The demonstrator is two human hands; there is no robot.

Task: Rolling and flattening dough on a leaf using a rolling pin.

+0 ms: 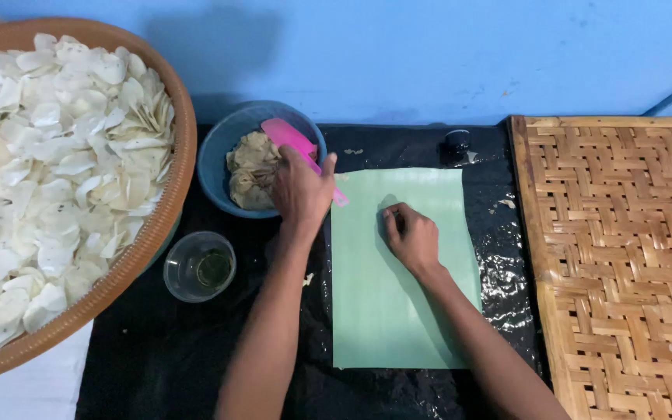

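Two hands work; left hand (299, 190) grips a pink plastic scraper (299, 148) over the round blue bowl (213, 159) of lumpy dough (250, 171); right hand (411, 237), fingers curled and empty, presses the smooth green sheet (383, 311) at three o'clock.

Far left: a big round basket (171, 210), heaped with pale, thin chips (48, 171). Just beside its rim, on the black plastic sheet (157, 358), a small clear glass (199, 267) holding a little yellowish liquid, possibly oil. At the right, a woven bamboo mat (624, 264), laid flat. By the blue wall (429, 54), a small dark round object (456, 144), too blurred to identify.
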